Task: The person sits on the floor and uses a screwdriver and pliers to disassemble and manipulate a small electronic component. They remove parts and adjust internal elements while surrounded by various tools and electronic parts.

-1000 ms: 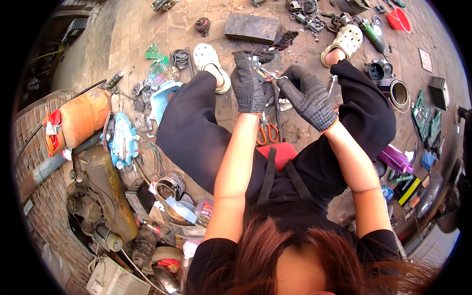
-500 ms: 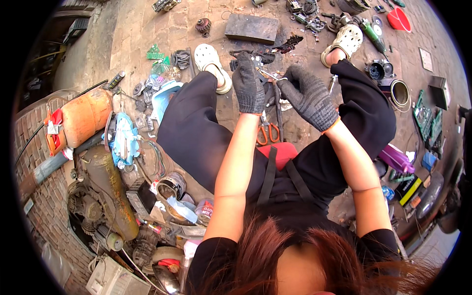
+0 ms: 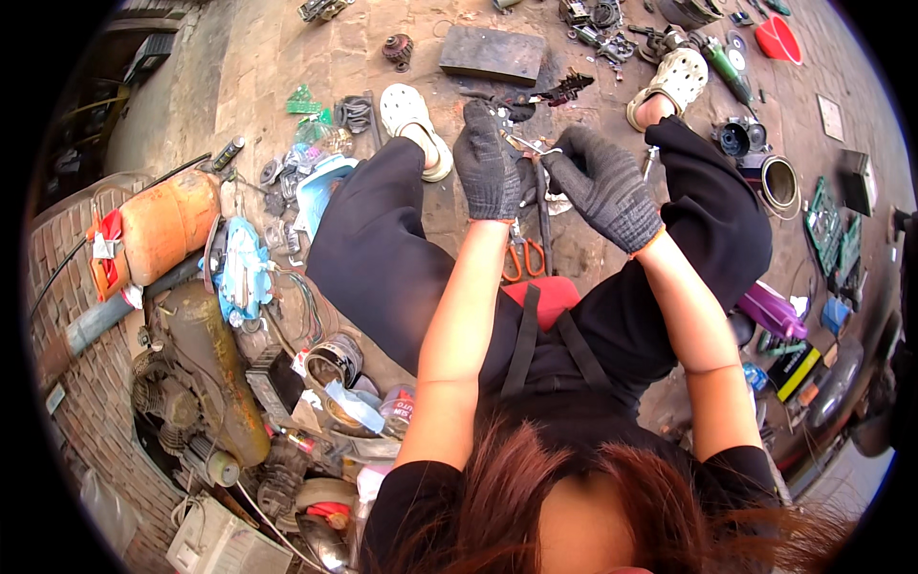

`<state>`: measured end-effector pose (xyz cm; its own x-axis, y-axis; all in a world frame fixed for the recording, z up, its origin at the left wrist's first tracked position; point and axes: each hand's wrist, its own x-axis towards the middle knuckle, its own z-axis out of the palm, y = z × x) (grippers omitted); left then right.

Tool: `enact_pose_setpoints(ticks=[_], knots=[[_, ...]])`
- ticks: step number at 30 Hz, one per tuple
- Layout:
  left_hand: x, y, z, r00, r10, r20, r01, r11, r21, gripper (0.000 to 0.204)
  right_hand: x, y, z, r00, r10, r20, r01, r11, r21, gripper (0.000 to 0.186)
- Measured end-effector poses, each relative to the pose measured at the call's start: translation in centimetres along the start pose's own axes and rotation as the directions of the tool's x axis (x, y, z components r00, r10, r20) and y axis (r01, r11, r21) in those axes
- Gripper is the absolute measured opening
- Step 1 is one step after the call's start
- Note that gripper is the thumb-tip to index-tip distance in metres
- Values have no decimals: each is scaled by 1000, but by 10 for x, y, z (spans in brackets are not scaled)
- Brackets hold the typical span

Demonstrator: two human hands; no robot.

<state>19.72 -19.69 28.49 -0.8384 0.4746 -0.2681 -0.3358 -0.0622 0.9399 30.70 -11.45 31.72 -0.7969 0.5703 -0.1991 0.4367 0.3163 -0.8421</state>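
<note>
In front of me, between my white clogs, both gloved hands work close together. My left hand (image 3: 488, 170) is closed, its grey knit glove turned inward around a small part that I cannot make out. A slim silver metal tool (image 3: 523, 146) spans the gap between the hands. Its near end sits pinched in my right hand (image 3: 608, 187), also gloved in grey; its far end meets the small part at my left fingers. Below the hands, orange-handled scissors (image 3: 524, 260) lie on the paving, next to a dark bar (image 3: 544, 228). Dark scrap (image 3: 564, 89) lies just beyond.
Farther out lie a dark metal block (image 3: 492, 55), a copper-wound rotor (image 3: 398, 50), a green angle grinder (image 3: 727, 69) and a red bowl (image 3: 777, 40). An orange gas cylinder (image 3: 167, 225) and piled motor parts fill the left. A purple bottle (image 3: 773, 311) is at right.
Almost nothing differs. Both hands keep their hold, and the silver tool stays between them; the whole view has shifted very slightly.
</note>
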Motion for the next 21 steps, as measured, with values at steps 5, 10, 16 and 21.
enact_pose_setpoints(ticks=[5, 10, 16, 21], knots=[[4, -10, 1, 983, 178, -53, -170, 977, 128, 51, 0, -3, 0, 989, 95, 114, -122, 959, 257, 27], [7, -23, 1, 938, 336, -88, -301, 914, 273, 53, 1, 2, 9, 994, 93, 55, -104, 964, 245, 29], [13, -29, -7, 840, 534, 97, -503, 698, 511, 39, 2, 2, 11, 968, 217, 123, -243, 930, 276, 34], [12, -27, -6, 839, 508, 192, -511, 619, 596, 35, 6, 15, 18, 969, 220, 108, -242, 932, 270, 35]])
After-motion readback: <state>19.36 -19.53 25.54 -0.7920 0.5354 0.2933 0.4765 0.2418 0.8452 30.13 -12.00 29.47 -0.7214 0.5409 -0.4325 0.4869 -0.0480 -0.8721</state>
